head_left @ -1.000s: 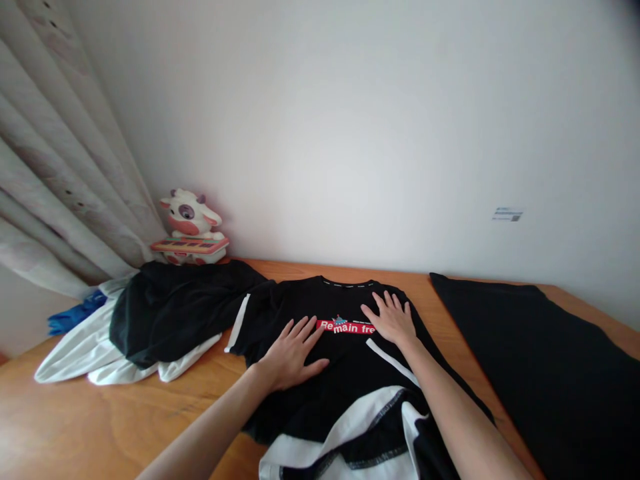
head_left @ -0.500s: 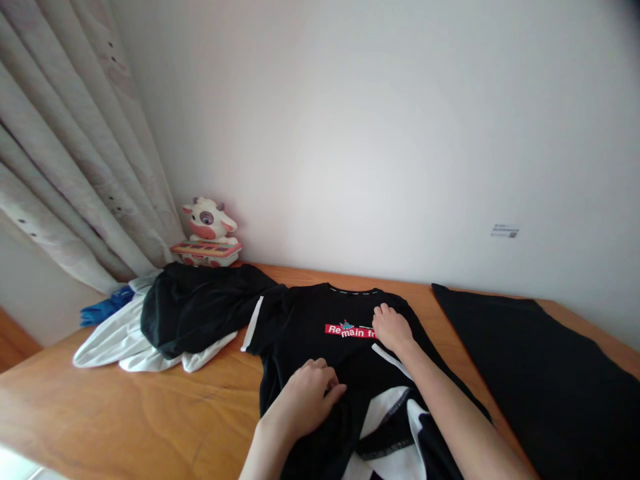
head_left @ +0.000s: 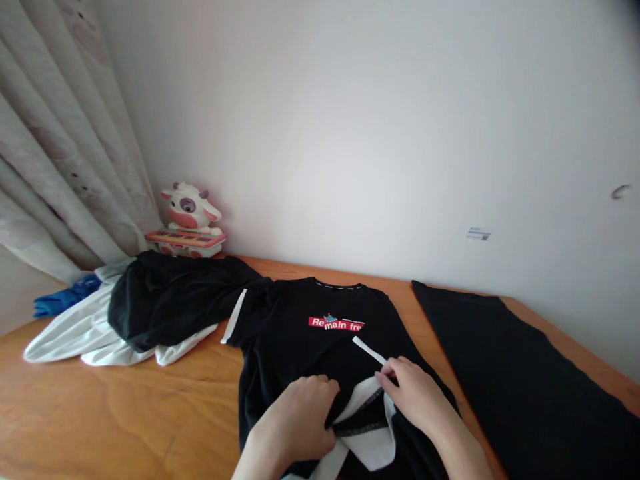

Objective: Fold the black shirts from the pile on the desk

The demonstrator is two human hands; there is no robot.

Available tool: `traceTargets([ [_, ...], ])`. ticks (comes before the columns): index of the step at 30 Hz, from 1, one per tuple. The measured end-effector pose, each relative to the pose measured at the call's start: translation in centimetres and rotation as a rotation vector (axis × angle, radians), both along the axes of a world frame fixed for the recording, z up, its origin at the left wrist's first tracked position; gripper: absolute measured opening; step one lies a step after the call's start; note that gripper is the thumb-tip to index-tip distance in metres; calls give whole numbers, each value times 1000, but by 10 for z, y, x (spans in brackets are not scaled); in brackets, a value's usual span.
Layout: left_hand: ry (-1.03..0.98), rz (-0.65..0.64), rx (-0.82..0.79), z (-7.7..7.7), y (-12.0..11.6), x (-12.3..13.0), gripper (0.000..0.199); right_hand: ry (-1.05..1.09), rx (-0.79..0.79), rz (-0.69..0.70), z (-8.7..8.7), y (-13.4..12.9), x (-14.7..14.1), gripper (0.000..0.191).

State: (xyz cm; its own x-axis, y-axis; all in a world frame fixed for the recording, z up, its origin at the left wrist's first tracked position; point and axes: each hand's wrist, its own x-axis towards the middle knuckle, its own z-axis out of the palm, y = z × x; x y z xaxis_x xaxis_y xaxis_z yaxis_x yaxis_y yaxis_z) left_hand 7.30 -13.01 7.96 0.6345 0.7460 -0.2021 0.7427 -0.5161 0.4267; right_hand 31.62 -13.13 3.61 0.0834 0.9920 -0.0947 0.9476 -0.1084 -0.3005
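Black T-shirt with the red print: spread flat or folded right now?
Partly folded: the black T-shirt's right-hand sleeve lies across its front, while the left-hand one sticks out.

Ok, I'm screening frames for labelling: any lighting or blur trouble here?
Head view: dark smudge in the top right corner; black cloth at right nearly featureless; wall label too soft to read; tabletop faintly shiny; red shirt print legible.

1. Identifiable as a black T-shirt (head_left: 295, 353), laid on the worktop (head_left: 130, 413), neckline (head_left: 337, 287) toward the wall (head_left: 320, 147).
2. Marked across the chest with a red "Remain fre…" print (head_left: 336, 325).
3. Edged white at one outstretched sleeve (head_left: 250, 317); bunched at the near end, exposing white bands (head_left: 373, 450) and seams.
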Motion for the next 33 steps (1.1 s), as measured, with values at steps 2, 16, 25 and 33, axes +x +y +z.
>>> traceTargets([
  [2, -29, -23, -4, 1, 0, -2, 49, 56, -12, -8, 3, -12, 4, 33],
  [16, -49, 96, 4, -1, 6, -20, 43, -3, -108, -89, -2, -42, 32, 14],
  [25, 16, 104, -63, -4, 7, -26, 52, -3, -85, -80, -16, -46, 37, 17],
  [33, -240, 154, -3, -3, 17, -26, 45, 149, -170, -146, -24, -55, 66, 6],
])
